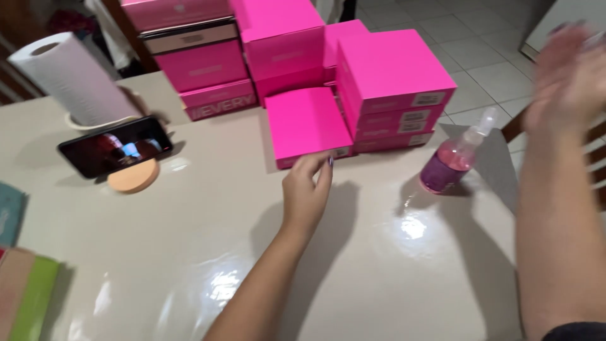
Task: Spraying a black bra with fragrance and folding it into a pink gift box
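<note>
Head view: small pink box (307,126) lies flat on the beige table (379,265), against the stack of pink boxes (391,88). Left hand (306,192) touches its front edge, fingers curled, nothing clamped. Right hand (568,76) raised, blurred, open, empty. Pink spray bottle (456,155) stands just right.

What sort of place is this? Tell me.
Probably a home dining area: a glossy beige table on a tiled floor, with a paper towel roll, a propped phone and stacked pink boxes.
</note>
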